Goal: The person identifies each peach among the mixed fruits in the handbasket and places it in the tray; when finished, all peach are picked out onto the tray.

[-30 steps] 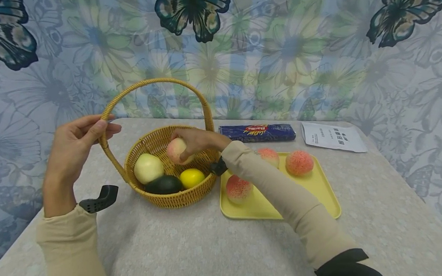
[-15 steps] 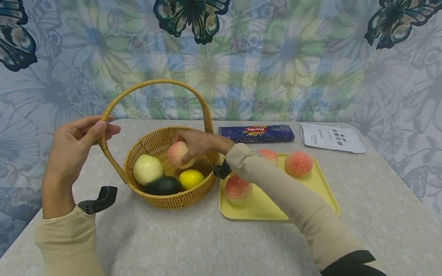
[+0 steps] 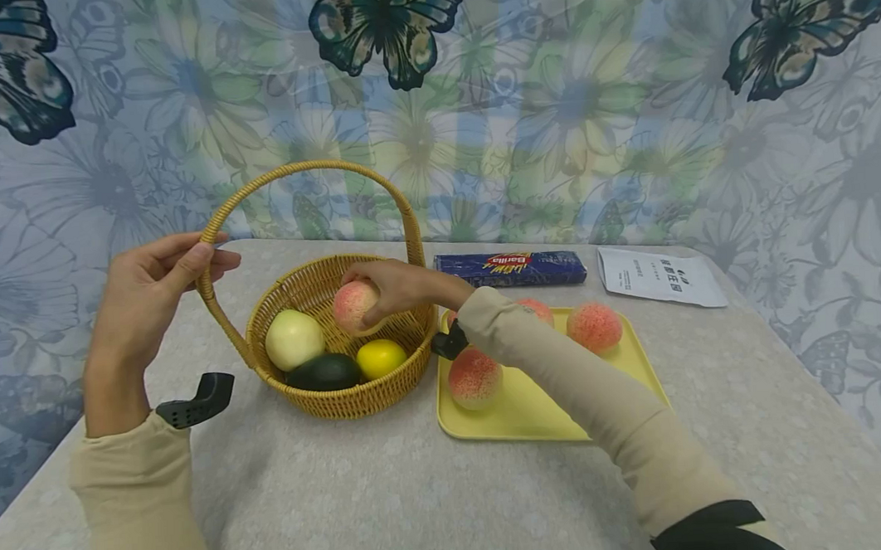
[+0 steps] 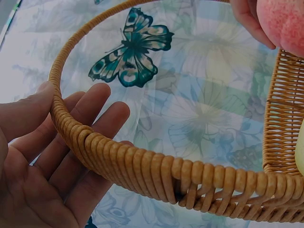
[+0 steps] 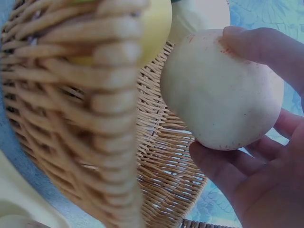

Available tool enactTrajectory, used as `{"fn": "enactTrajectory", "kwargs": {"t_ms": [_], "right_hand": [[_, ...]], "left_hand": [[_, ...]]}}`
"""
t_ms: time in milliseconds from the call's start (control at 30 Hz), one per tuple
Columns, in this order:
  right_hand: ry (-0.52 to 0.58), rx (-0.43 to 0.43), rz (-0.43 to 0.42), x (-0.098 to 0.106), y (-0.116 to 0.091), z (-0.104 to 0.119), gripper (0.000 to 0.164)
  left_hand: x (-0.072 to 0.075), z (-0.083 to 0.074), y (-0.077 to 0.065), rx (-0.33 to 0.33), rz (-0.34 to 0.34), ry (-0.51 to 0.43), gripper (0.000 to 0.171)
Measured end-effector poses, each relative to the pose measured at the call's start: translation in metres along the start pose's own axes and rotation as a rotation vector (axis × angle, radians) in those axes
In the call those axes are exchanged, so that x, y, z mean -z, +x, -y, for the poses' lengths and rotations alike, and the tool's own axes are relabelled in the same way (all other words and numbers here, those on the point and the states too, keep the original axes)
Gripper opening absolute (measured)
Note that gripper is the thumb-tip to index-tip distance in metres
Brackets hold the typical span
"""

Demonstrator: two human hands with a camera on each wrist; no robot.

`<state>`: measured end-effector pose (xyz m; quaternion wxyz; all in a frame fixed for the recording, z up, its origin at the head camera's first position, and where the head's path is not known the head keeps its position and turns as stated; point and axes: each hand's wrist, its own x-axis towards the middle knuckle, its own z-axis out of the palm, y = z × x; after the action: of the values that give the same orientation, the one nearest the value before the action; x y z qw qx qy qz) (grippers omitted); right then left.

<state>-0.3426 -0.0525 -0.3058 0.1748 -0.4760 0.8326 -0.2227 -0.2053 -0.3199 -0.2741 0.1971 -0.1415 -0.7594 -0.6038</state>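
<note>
In the head view my left hand (image 3: 142,291) pinches the left side of the wicker basket's handle (image 3: 315,167) between thumb and fingers. The left wrist view shows the thumb and fingers on either side of that handle (image 4: 128,164). My right hand (image 3: 404,285) reaches inside the basket (image 3: 346,406) and holds a pink-and-cream peach (image 3: 354,306), thumb on one side and fingers on the other. The right wrist view shows the peach's pale side (image 5: 218,95). Beside it in the basket lie a pale green round fruit (image 3: 294,339), a dark green avocado-like fruit (image 3: 324,372) and a lemon (image 3: 381,359).
A yellow tray (image 3: 523,416) with several peaches, one at its front left (image 3: 476,379), stands right of the basket, partly under my right forearm. Behind it lie a blue Barilla pack (image 3: 511,269) and a white packet (image 3: 661,277). A floral cloth hangs behind the table.
Both hands keep their holds. My right wrist and forearm have shifted slightly to the right, while the peach stays almost in the same spot inside the basket.
</note>
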Motion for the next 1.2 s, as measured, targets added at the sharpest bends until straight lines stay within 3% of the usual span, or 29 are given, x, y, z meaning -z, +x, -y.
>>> {"fn": "enactTrajectory", "kwargs": {"t_ms": [300,567,700,1200], "right_hand": [[0.102,-0.009,-0.023,0.002,-0.008,-0.001,0.057],[0.112,-0.014,-0.076,0.007,-0.011,-0.004,0.057],[0.168,-0.003,-0.095,0.008,-0.012,-0.006,0.058],[0.305,0.079,-0.133,-0.008,-0.034,-0.001,0.059]], "left_hand": [[0.001,0.000,0.003,0.007,0.007,-0.036,0.031],[0.005,0.006,0.014,0.016,0.018,-0.022,0.031],[0.007,0.009,0.020,0.016,0.025,-0.022,0.031],[0.001,-0.001,0.004,0.002,0.007,-0.020,0.031]]}}
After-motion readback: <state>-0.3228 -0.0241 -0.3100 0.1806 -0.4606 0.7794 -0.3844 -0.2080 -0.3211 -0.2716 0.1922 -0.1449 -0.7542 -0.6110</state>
